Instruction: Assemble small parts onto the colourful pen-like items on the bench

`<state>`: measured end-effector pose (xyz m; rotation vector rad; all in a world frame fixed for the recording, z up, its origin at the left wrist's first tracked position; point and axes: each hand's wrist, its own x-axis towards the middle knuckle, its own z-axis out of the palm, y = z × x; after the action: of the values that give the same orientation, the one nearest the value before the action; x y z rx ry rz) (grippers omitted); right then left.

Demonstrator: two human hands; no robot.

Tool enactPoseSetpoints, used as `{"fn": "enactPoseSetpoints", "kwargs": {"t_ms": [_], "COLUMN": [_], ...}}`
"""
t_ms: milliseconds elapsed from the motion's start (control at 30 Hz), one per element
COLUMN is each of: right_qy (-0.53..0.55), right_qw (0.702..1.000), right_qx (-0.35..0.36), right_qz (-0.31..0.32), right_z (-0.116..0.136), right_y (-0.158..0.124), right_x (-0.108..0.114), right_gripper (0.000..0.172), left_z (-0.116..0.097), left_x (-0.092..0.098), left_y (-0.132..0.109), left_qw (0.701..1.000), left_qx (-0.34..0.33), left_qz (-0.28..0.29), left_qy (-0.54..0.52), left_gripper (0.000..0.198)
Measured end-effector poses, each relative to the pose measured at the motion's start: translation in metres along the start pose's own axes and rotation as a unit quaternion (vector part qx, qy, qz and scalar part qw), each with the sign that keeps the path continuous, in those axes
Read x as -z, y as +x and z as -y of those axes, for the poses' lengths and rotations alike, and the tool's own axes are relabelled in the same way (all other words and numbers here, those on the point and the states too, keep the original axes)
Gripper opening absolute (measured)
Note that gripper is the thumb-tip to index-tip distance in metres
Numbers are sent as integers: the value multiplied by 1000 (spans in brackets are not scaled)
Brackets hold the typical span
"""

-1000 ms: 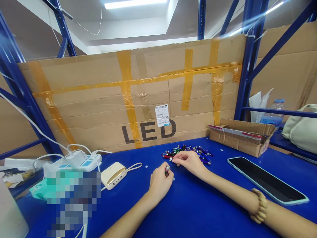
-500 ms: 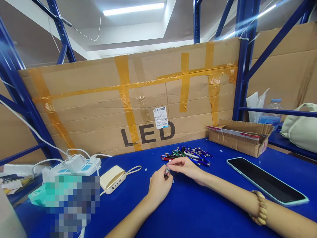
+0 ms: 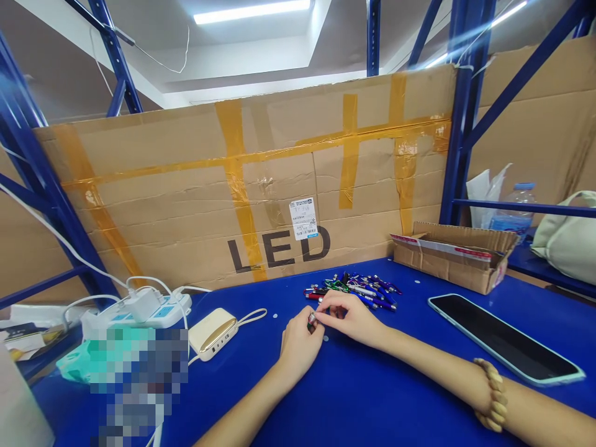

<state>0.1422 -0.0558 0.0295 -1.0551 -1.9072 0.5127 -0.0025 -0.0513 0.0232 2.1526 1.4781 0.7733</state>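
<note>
Gripping a small item (image 3: 311, 318) in the curled left hand (image 3: 300, 344), pinching at it with the right hand (image 3: 351, 318), partly hiding pens (image 3: 367, 290) behind. Held between power bank (image 3: 212, 332) and phone (image 3: 505, 338). Backed by cardboard (image 3: 177, 217) marked "LED", with illegible label (image 3: 303, 218).

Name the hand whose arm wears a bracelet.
The right hand, overlapping the pens in view: its forearm wears the beaded bracelet; the left hand shows a bare forearm.

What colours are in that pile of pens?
The pile of pens is mostly blue, with some red, green and silver; head view.
</note>
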Motion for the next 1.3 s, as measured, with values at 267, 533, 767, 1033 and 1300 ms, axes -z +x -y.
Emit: {"fn": "enactPoseSetpoints", "kwargs": {"t_ms": [267, 533, 767, 1033, 1300], "right_qy": [-26, -162, -322, -376, -371], "right_qw": [999, 985, 947, 922, 927], "right_qx": [11, 59, -6, -11, -29], "right_qz": [39, -16, 18, 87, 50], "right_z": [4, 12, -2, -11, -10], "right_y": [-4, -2, 2, 1, 1], "right_x": [-3, 13, 32, 23, 21], "right_gripper": [26, 26, 18, 18, 28], "left_z": [3, 4, 3, 4, 3], "left_x": [0, -2, -2, -3, -3], "left_y": [1, 4, 3, 4, 3], "left_qw": [1000, 1000, 999, 1000, 1000], "left_qx": [10, -3, -4, -4, -8], "left_qz": [7, -14, -12, -10, -8], "left_qy": [1, -22, -35, -24, -15], "left_gripper": [7, 10, 12, 10, 9]}}
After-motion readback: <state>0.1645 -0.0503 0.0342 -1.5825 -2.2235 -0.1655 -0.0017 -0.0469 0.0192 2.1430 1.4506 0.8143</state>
